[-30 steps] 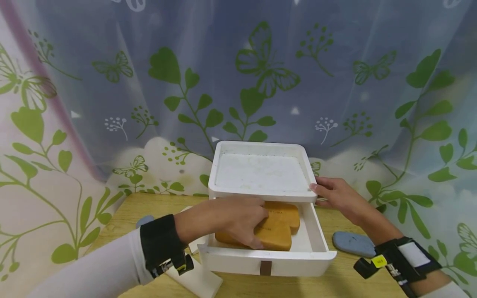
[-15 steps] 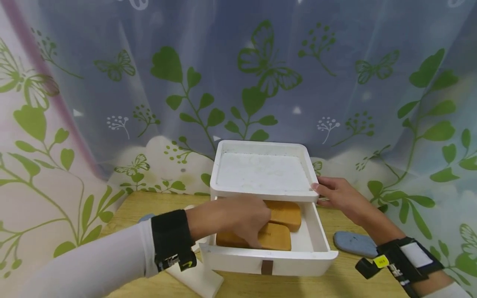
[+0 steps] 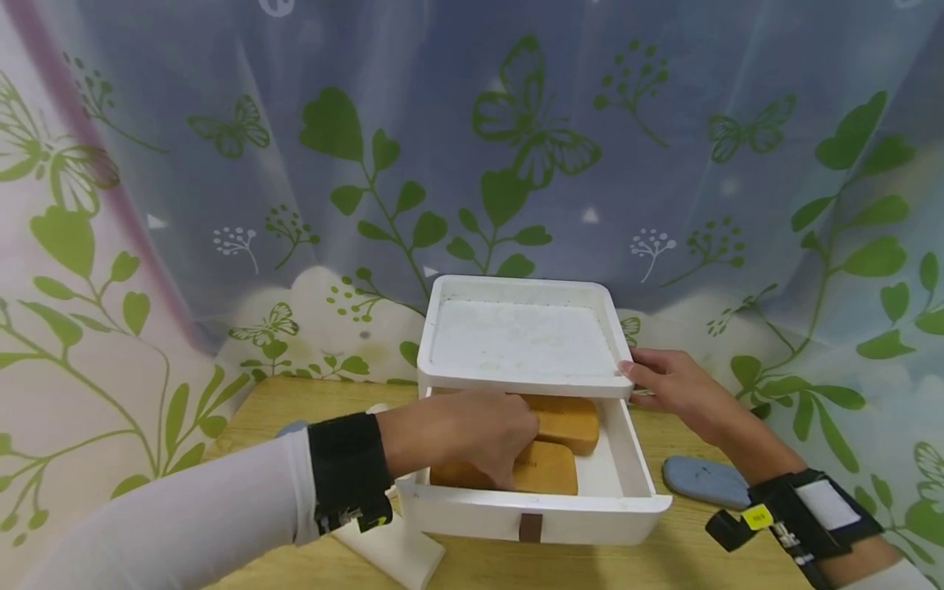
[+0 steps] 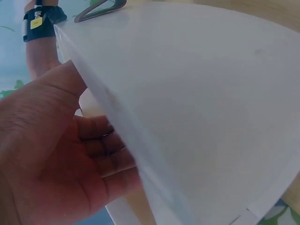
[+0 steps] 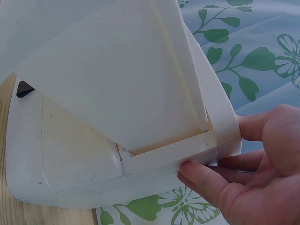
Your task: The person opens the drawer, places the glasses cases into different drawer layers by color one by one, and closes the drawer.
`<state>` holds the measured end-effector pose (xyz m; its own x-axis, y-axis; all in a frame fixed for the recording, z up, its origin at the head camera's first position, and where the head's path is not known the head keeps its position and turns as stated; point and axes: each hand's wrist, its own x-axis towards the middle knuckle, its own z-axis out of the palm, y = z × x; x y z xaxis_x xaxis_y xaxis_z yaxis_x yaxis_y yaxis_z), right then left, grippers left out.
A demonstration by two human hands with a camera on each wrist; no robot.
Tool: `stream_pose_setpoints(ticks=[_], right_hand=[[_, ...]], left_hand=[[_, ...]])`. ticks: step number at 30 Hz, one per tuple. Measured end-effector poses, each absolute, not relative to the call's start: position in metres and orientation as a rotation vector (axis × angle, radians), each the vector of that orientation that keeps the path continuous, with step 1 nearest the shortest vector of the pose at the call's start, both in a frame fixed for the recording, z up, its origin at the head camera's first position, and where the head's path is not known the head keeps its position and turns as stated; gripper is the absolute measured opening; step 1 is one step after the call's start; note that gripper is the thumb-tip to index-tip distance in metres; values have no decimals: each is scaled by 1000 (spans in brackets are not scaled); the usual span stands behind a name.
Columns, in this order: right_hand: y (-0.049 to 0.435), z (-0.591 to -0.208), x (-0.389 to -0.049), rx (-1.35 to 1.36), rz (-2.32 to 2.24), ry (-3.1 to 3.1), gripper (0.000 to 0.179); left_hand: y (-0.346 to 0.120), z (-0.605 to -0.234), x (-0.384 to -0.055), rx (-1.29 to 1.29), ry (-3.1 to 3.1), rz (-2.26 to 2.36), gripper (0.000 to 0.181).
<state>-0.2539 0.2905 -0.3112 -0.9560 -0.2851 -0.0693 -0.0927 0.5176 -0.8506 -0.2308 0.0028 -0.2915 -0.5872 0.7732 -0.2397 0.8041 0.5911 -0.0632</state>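
A white drawer box (image 3: 524,378) with a shallow tray top stands on the table, its drawer (image 3: 590,522) pulled out at the front. Two mustard-brown rounded blocks lie inside, a front block (image 3: 549,469) and a back block (image 3: 571,422). My left hand (image 3: 479,430) reaches over the drawer's left side and grips the front block, thumb on its near side; the fingertips are hidden in the head view. In the left wrist view the drawer (image 4: 187,93) covers part of that hand. My right hand (image 5: 258,164) holds the box's right side at a corner, thumb and fingers around it.
A blue-grey rounded case (image 3: 704,481) lies right of the box. A white flat piece (image 3: 406,553) lies at the front left, partly under the left forearm. Another bluish item (image 3: 292,428) shows behind that forearm. A leaf-patterned curtain (image 3: 369,205) hangs behind the wooden table (image 3: 310,393).
The front block has come down and away from the back block, so a gap shows between them. My left hand has shifted slightly right; the right hand keeps its hold on the box.
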Motion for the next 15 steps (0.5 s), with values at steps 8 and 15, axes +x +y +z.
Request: stream_pose_setpoints(ticks=[8,15], right_hand=[[291,-311,-255,-324,-1418,2559,74],[292,-313,-256,-330,-1428,2551,73]], left_hand=[[2,-286,-226,1242,2602,-210,33],[3,-280,-222,1186,2593,-246,24]])
